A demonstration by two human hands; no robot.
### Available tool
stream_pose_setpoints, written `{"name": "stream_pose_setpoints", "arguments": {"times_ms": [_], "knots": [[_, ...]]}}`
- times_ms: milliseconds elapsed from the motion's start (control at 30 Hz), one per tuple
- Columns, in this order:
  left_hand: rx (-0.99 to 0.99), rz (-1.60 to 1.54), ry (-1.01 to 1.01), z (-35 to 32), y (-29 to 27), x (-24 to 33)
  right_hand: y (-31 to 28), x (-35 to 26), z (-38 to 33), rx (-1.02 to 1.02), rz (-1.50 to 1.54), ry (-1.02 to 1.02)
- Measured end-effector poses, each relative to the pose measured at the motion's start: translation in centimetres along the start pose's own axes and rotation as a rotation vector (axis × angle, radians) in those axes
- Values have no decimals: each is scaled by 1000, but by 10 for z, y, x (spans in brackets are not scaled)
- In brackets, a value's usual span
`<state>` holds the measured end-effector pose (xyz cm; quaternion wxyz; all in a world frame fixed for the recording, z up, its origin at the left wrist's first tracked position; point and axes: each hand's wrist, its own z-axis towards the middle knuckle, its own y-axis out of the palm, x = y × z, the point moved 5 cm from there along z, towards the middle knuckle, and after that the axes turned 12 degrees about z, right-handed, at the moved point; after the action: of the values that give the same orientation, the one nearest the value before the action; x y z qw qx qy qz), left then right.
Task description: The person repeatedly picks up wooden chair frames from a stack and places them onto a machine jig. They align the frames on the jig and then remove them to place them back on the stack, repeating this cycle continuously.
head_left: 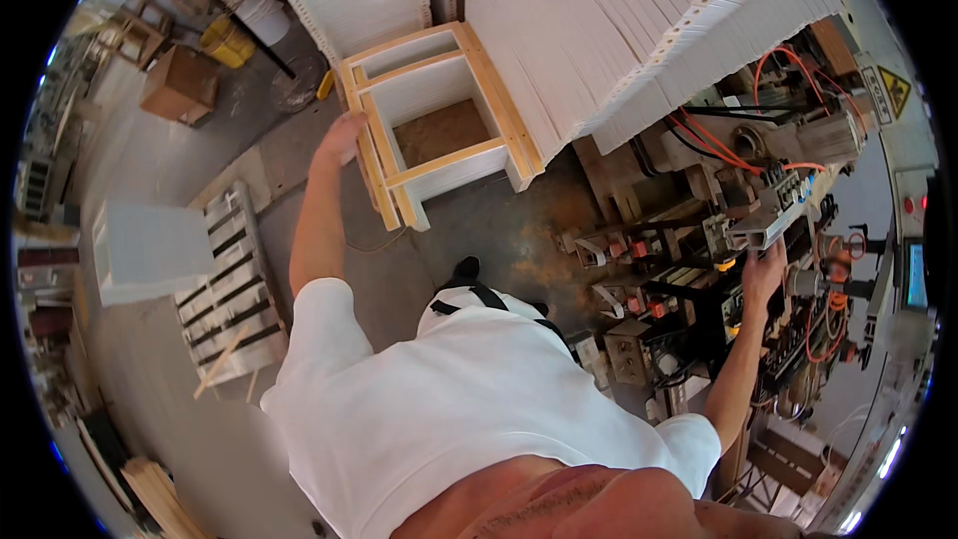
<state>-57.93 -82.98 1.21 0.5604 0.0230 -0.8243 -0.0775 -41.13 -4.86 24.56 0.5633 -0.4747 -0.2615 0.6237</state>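
My left arm reaches forward, and my left hand [344, 136] is closed at the left outer edge of a wooden frame [439, 158]; part of the fingers is hidden there. The frame has pale wood rails, white inner sides and an open middle with a brown bottom. On the right, my right hand [764, 275] reaches into a machine [699, 260]. Its fingers close at the lower end of a silver metal channel [766, 226]; how far they wrap round it is hard to see.
Tall stacks of white panels [589, 30] with hole-dotted edges stand behind the frame. At left are a slatted rack [235, 279], a white block [150, 252], a cardboard box [180, 84] and a yellow bucket [228, 42]. Orange hoses [714, 145] and a control screen [915, 274] are at right.
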Motion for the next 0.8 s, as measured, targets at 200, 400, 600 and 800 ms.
{"name": "stream_pose_setpoints", "arguments": {"times_ms": [200,400,600,800], "knots": [[286,626,40,21,39,18,-2,-51,-89,-33,166,241],[436,878,716,-67,205,95,-79,-98,-146,106,-27,257],[-542,649,649,-154,405,35,-224,-154,-233,294,-411,255],[-969,635,437,-185,499,-53,-378,-209,-403,470,-1000,642]]}}
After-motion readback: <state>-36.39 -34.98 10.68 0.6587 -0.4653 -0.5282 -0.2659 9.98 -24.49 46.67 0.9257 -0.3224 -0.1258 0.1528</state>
